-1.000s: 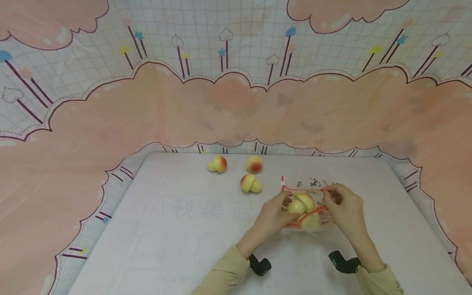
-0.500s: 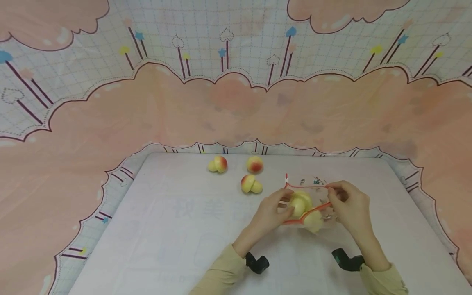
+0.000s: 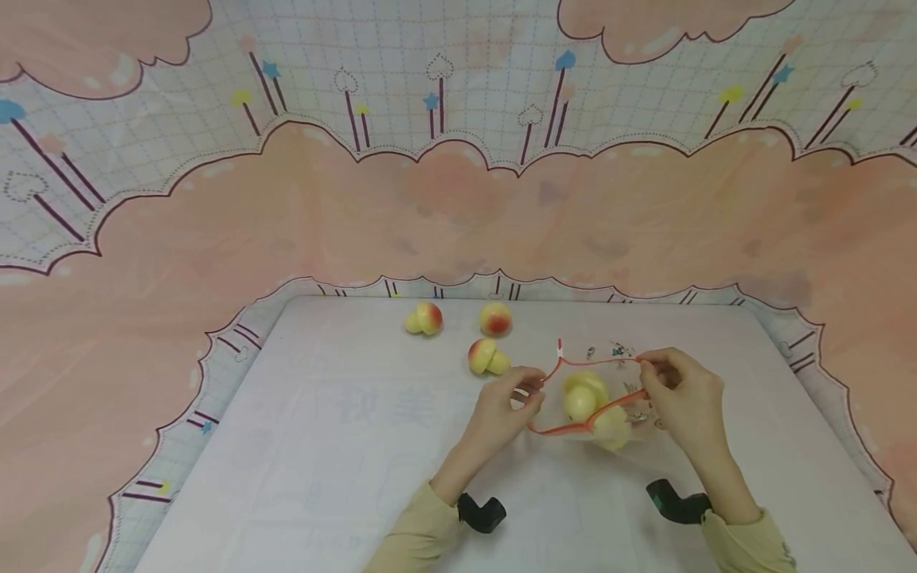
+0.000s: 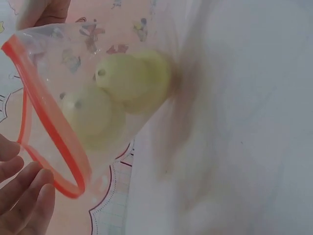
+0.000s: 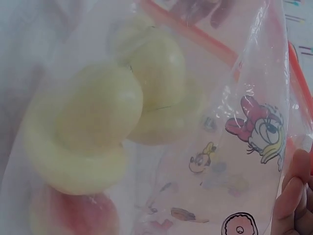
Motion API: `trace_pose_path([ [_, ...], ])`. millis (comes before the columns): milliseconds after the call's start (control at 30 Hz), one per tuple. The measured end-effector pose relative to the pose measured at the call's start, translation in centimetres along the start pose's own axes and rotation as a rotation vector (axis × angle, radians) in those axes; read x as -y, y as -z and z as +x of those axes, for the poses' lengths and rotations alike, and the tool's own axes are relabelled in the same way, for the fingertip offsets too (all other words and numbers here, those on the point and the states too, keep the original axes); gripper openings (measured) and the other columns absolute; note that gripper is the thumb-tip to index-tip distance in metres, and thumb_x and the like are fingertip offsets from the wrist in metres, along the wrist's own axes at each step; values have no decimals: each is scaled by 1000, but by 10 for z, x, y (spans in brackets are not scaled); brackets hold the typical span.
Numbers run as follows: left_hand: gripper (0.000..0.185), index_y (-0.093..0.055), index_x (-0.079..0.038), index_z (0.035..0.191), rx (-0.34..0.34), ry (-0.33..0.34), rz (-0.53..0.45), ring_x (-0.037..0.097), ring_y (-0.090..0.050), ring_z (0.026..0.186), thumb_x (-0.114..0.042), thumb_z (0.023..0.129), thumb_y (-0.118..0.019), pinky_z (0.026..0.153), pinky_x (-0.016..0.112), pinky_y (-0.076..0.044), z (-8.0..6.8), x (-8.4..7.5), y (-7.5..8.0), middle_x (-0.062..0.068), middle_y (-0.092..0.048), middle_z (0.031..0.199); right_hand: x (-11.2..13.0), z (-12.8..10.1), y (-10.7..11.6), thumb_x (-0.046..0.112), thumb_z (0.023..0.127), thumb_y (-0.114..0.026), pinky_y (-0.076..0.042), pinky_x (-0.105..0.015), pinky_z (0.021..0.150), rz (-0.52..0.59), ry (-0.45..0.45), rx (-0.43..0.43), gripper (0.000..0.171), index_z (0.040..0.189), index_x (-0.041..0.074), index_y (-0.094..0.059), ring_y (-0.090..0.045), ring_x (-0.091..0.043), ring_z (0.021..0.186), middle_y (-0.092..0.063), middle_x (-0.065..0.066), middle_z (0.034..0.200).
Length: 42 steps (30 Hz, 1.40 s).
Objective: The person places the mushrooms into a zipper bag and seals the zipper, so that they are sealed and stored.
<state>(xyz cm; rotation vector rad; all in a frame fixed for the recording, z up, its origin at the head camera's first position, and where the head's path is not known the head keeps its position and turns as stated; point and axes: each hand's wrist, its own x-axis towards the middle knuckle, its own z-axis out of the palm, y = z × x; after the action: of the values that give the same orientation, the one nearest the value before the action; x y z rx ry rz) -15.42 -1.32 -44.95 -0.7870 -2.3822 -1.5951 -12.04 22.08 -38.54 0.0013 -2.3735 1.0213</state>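
Note:
A clear zip bag with an orange-red rim and cartoon prints stands in front of me, its mouth spread open. My left hand holds the left part of the rim, fingertips at the orange-red strip in the left wrist view. On the other side, my right hand pinches the right end of the rim between thumb and fingers. Inside sit pale yellow toy mushrooms, seen through the plastic; the right wrist view shows a rounded stem and a reddish cap low down.
Three more red-and-yellow toy mushrooms lie on the white table: one far left, one cap-up, and one on its side close to my left hand. Black wrist mounts stick out beneath both forearms.
My left hand has drawn back left from the mushrooms at the bag's mouth, and the rim is spread wider. The right hand has shifted slightly right, still pinching the rim.

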Motion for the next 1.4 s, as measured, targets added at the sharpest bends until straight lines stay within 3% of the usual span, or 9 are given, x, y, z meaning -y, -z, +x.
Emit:
trace_pose_path([
  [133, 22, -66, -5, 109, -14, 26, 27, 17, -66, 81, -6, 87, -66, 69, 21, -55, -3, 5, 3, 9, -69, 92, 0, 0, 0, -1, 84, -64, -37, -11, 43, -3, 2, -3, 8, 88, 1, -71, -44, 5, 56, -64, -11, 68],
  [300, 21, -66, -4, 107, -4, 68, 70, 21, -67, 79, -8, 86, -67, 68, 22, -55, -8, 10, 5, 13, -68, 94, -1, 1, 0, -2, 83, -64, -37, -10, 44, -1, 6, -9, 9, 87, 2, -71, -45, 6, 55, -65, -11, 68],
  [400, 20, -67, -5, 104, 36, 144, 94, 20, -68, 77, -12, 86, -68, 67, 20, -53, -11, 12, 4, 12, -69, 94, -2, 1, 0, -2, 83, -64, -37, -10, 44, 0, 3, -11, 9, 87, 2, -71, -45, 7, 55, -65, -11, 68],
  [567, 13, -70, -8, 96, 96, 258, 91, 6, -62, 65, -16, 87, -67, 58, 16, -47, -15, 17, 0, 6, -71, 81, -2, 1, 0, -3, 83, -64, -37, -9, 45, 2, 11, -17, 9, 86, 1, -71, -45, 7, 56, -64, -9, 68],
  [800, 7, -70, -5, 90, 70, 226, 62, -2, -56, 61, -9, 87, -65, 57, 14, -45, -9, 17, -3, 7, -71, 75, -3, 0, -1, -3, 82, -64, -36, -11, 42, 3, 6, -19, 10, 87, 2, -71, -45, 7, 56, -64, -10, 68],
  [967, 9, -70, -2, 91, 62, 227, -36, -3, -58, 62, -8, 88, -64, 57, 15, -48, -1, 7, -3, 10, -71, 77, -3, -1, 1, -1, 83, -64, -36, -13, 37, 4, -14, -22, 10, 88, 4, -72, -45, 8, 54, -66, -11, 69],
  [1133, 9, -70, 0, 93, 56, 253, -167, 0, -59, 62, -6, 89, -64, 57, 15, -51, 10, -6, -5, 17, -71, 80, -5, 0, 2, -2, 83, -65, -35, -11, 42, 2, -7, -62, 10, 87, 3, -72, -45, 10, 55, -65, -9, 68],
  [1400, 19, -68, 5, 102, 3, 438, -410, 4, -60, 62, -10, 90, -65, 61, 20, -54, 19, -7, -9, 26, -70, 89, -6, 1, 8, -1, 81, -67, -35, -11, 44, -30, 0, -27, 12, 91, 5, -72, -44, 7, 55, -64, -8, 69],
])
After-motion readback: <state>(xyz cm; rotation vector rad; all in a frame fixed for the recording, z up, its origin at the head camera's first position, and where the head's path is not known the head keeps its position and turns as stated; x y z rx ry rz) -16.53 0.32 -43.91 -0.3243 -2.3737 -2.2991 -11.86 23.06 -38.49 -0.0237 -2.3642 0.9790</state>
